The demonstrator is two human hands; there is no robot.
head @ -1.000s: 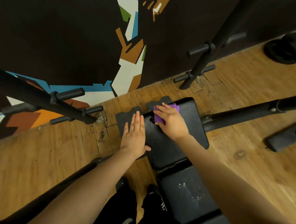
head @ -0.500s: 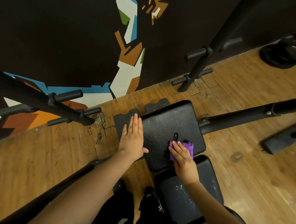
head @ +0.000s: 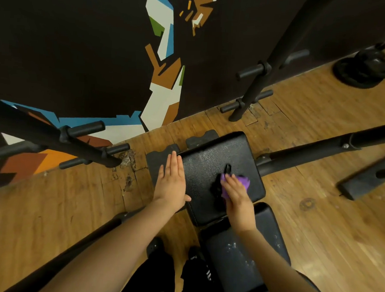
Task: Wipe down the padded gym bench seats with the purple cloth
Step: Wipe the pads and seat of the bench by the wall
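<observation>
Cloth sits bunched under your right hand, on the near right part of the top pad, with purple showing past your fingertips. Your fingers lie pressed down over it, pinning it to the vinyl; whether any of them curl around it I cannot tell. A second ago that hand was up at the pad's far edge, so you have pulled one stroke down toward yourself; over the last half second it has hardly shifted, which suggests the stroke is ending or turning. Your left hand has stayed flat, fingers straight and close together, resting on the pad's left edge with nothing in it, seemingly bracing.

Judging by that, one strip of this pad is covered and the left strip beside your bracing hand is probably still to do. Just nearer you, the lower pad carries whitish specks and looks unwiped. A dark tear or scuff marks the vinyl just beyond the cloth; the cloth could snag there, so go lightly.
</observation>
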